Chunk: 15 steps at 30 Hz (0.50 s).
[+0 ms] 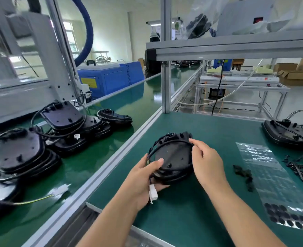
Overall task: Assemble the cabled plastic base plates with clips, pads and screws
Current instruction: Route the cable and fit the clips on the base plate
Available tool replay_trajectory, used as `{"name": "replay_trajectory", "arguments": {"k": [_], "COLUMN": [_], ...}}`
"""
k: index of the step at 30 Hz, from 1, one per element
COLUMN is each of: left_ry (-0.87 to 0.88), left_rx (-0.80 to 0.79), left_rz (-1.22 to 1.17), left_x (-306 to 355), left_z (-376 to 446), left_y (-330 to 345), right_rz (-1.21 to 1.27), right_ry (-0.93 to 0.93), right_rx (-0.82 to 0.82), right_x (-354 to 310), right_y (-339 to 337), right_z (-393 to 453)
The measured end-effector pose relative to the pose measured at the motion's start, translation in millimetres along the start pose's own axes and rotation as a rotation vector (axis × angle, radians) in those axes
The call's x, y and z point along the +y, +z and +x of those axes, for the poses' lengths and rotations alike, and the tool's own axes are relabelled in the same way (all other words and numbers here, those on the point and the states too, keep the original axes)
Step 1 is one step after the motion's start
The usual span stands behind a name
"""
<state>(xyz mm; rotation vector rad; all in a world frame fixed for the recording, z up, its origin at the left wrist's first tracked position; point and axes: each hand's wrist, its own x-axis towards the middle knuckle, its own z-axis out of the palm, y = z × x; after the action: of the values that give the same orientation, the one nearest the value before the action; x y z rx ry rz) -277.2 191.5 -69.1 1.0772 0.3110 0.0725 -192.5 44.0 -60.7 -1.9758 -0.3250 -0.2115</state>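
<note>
Now both hands (left (pixel 143 177); right (pixel 207 164)) grip base plate (pixel 172 155).

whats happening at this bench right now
A person is holding a black plastic base plate over the green bench. The left hand grips its near edge, with the white connector dangling below, while the right hand pinches the plate's cable. A sheet of black pads and loose black clips lie to the right. Stacks of similar plates sit on the conveyor at left.
</note>
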Motion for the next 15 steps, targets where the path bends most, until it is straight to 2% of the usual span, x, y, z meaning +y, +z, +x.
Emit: {"name": "replay_trajectory", "arguments": {"k": [4,9,15], "left_ry": [0.064,0.265,0.51], "left_rx": [0.138,0.268,0.487], "left_rz": [-0.125,-0.003,0.077], "left_x": [14,46,115], "left_z": [1,0,6], "left_y": [-21,-46,-91], "right_rz": [0.198,0.391,0.351], "right_ry": [0.006,0.074,0.135], "right_rx": [-0.021,-0.142,-0.222], "right_x": [-15,-25,-2], "right_y": [32,69,90], "right_z": [13,19,19]}}
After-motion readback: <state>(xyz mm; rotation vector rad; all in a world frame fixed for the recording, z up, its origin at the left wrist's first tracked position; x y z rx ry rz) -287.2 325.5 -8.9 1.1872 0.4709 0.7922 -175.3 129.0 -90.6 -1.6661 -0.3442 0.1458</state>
